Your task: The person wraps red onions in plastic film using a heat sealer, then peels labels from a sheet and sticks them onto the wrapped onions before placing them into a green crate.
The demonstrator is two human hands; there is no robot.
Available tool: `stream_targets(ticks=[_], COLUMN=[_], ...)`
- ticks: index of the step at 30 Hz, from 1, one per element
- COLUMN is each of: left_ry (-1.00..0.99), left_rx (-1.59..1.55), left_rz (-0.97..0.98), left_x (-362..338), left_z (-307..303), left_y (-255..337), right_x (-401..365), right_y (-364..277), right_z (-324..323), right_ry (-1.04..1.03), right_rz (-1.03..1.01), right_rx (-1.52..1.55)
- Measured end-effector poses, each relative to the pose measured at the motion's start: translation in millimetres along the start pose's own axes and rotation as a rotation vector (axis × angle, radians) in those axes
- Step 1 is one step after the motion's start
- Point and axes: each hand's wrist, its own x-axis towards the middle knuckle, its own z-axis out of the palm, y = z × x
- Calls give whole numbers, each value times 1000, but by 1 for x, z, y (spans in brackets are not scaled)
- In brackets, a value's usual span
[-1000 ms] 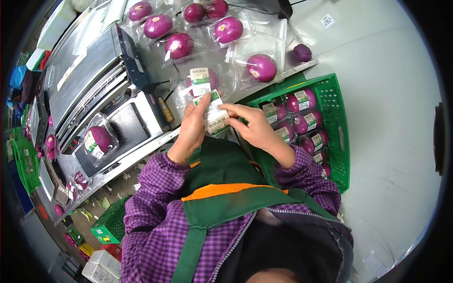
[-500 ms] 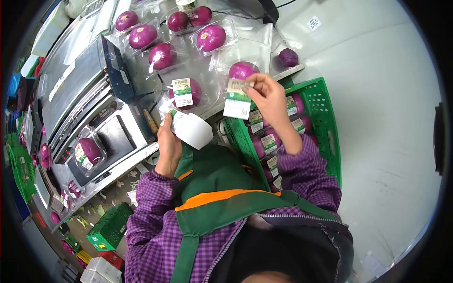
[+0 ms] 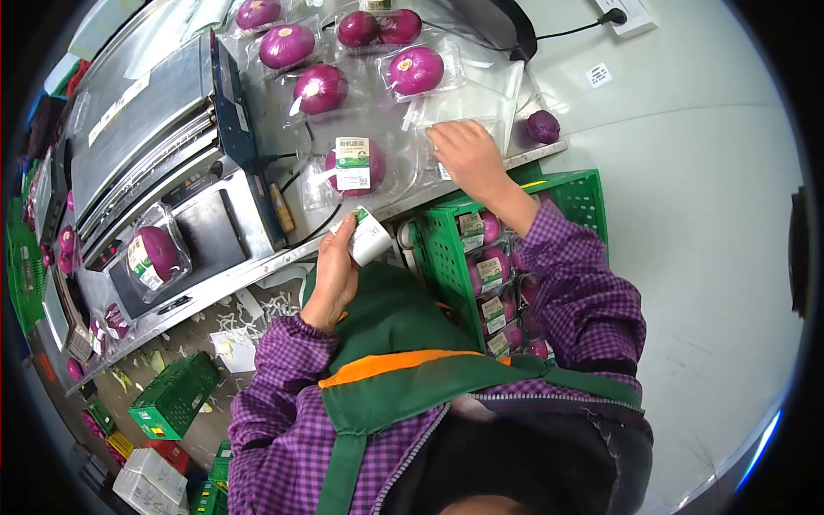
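My left hand (image 3: 333, 273) is closed around a white roll of labels (image 3: 371, 242), held in front of the green apron. My right hand (image 3: 470, 159) lies palm down, fingers extended, over a film-wrapped pack at the table edge; the onion in it is hidden, and only a bit of label and clear film shows. Just left of that hand sits a wrapped red onion (image 3: 371, 176) with a green-and-white label (image 3: 353, 163). Behind it are more wrapped onions without visible labels, one of them a purple onion (image 3: 415, 70).
A green crate (image 3: 446, 245) of labelled onion packs stands below my right arm. To the left is a wrapping machine (image 3: 154, 112) with a labelled onion pack (image 3: 154, 257) on it. A loose onion (image 3: 542, 127) rests at the table corner. A black cable runs to a power strip (image 3: 631, 17).
The label that my right hand pinched is out of its fingers, and the hand now lies over the onion pack. The label roll has turned in my left hand. The view has shifted slightly.
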Motion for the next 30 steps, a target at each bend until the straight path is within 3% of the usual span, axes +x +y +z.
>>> stream_targets(ticks=[1,5,7,8,10,12,15,16,22,24,30], left_ry=[0,-66,-89,-119,-145,-94,-59,-75,-144,-125,-37], left_rx=[-1,-16,-33,-19,47,-65,-229,-135,-57,-32,-94], left_rz=[-2,-71,-71,-2,105,62,43,87,124,153,137], left_x=[-2,-19,-20,-20,-18,-16,-1,4,2,1,11], left_z=[2,18,28,31,36,46,34,29,34,34,30], left_y=[1,17,23,21,17,28,52,56,46,41,38], right_x=[1,-3,3,3,-1,-8,-12,-13,10,8,17], right_y=[0,-7,-30,-46,-82,-103,-101,-99,-113,-111,-108], right_z=[4,-12,-42,-52,-65,-64,-74,-75,-74,-62,-63], right_ry=[-55,-118,-40,-46,-310,-310,-450,-494,-252,-32,-108], right_rz=[-91,-57,178,165,688,627,526,466,407,213,229], right_rx=[-93,-173,181,185,1497,1589,1562,1501,1407,1039,1086])
